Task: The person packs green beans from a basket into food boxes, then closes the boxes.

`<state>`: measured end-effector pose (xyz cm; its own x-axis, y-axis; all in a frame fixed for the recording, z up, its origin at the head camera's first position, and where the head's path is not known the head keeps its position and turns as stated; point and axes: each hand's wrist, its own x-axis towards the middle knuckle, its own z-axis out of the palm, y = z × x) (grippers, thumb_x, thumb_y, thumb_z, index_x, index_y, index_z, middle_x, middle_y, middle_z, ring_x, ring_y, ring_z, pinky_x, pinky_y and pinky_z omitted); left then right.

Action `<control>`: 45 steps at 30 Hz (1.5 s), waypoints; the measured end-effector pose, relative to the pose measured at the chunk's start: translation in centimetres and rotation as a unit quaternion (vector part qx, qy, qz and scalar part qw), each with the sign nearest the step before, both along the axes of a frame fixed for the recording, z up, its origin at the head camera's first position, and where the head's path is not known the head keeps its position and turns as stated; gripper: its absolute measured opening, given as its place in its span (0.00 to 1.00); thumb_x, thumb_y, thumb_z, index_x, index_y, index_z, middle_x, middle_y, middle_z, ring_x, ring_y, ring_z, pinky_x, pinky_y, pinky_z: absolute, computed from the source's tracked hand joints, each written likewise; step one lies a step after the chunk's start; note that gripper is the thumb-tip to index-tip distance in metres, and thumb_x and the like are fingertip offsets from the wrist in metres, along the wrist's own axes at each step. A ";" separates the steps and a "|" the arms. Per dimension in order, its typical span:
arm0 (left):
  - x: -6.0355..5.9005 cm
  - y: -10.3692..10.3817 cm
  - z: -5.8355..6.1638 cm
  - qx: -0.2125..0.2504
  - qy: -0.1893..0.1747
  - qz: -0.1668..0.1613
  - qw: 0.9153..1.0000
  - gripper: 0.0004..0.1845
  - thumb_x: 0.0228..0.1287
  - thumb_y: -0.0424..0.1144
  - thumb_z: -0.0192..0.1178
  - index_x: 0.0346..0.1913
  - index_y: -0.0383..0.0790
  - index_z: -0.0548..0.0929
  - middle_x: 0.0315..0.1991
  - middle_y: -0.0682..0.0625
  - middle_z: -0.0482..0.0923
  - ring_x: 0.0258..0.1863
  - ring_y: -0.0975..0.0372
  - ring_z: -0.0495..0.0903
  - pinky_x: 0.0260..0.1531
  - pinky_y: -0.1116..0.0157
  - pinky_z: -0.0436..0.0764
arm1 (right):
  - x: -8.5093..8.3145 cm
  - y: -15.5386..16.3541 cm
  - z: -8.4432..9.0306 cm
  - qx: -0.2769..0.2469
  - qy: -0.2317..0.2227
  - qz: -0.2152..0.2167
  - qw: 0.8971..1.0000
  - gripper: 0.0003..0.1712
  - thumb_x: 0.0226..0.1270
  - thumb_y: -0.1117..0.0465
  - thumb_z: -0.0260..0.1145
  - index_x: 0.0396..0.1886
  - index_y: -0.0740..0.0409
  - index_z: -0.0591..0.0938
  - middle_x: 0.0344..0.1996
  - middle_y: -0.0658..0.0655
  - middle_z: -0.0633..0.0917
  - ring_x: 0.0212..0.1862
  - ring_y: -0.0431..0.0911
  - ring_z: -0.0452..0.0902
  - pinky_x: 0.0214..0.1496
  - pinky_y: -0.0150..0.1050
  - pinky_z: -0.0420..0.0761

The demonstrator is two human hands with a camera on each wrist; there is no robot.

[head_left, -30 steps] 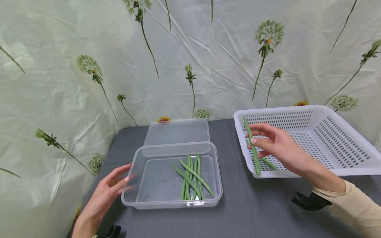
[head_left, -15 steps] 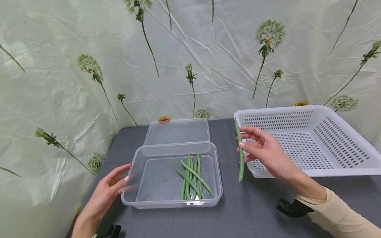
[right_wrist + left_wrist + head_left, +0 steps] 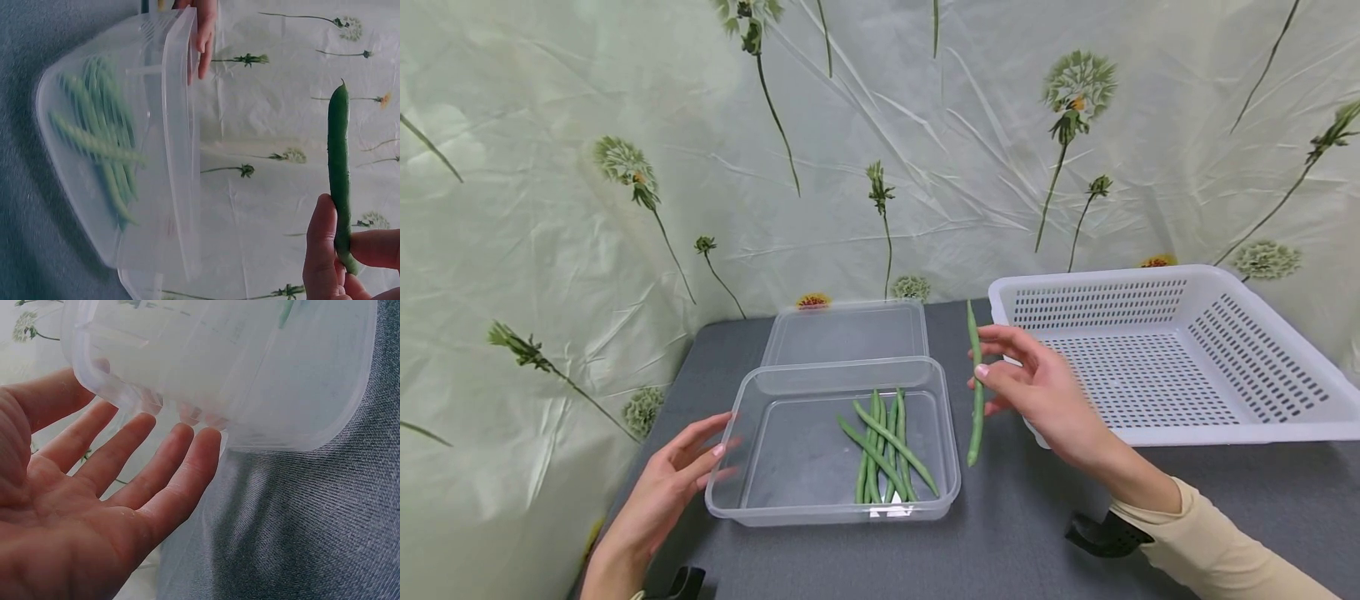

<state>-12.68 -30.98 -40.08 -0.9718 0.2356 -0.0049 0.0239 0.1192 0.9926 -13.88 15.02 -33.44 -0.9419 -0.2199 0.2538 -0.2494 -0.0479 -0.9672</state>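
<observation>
My right hand (image 3: 1048, 396) pinches a green bean (image 3: 977, 421) between thumb and fingers. The bean stands nearly lengthwise above the cloth, between the clear plastic container (image 3: 842, 364) and the white basket (image 3: 1232, 435). Several green beans (image 3: 887, 454) lie crossed at the right end of the container. At its left end, the fingers of my left hand (image 3: 655, 496) are loosely straight and rest against the wall; in the left wrist view the fingertips (image 3: 203, 440) touch the container's side. Part of the basket's near left corner is hidden behind the right hand.
A clear lid (image 3: 850, 333) lies flat behind the container. The grey cloth (image 3: 992, 550) covers the table, and a flower-printed curtain (image 3: 820, 217) hangs along its back and left sides.
My right hand has moved left with the green bean, from over the basket to the gap beside the container. The left hand and the container have stayed put.
</observation>
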 end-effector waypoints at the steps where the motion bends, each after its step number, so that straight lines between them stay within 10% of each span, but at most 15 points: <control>1: 0.0 0.0 0.0 -0.001 -0.001 0.000 1.000 0.25 0.76 0.33 0.51 0.72 0.34 0.63 0.71 0.44 0.64 0.62 0.60 0.74 0.51 0.57 0.81 | 0.0 -0.2 0.0 0.000 0.000 0.001 1.000 0.25 0.70 0.69 0.63 0.64 0.65 0.70 0.53 0.63 0.77 0.42 0.50 0.84 0.34 0.48 0.86; 45: -0.1 0.0 -0.1 0.010 -0.004 -0.002 1.000 0.25 0.77 0.33 0.50 0.72 0.34 0.63 0.71 0.46 0.65 0.62 0.61 0.74 0.51 0.57 0.81 | -2.8 -6.9 -1.9 -0.063 -0.057 0.053 0.995 0.23 0.71 0.75 0.54 0.64 0.65 0.67 0.53 0.66 0.76 0.45 0.61 0.81 0.35 0.50 0.86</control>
<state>-12.75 -31.00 -40.18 -0.9709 0.2396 -0.0071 0.0173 0.0995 0.9949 -16.66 8.12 -35.37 -0.9395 -0.2925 0.1781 -0.1252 -0.1909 -0.9736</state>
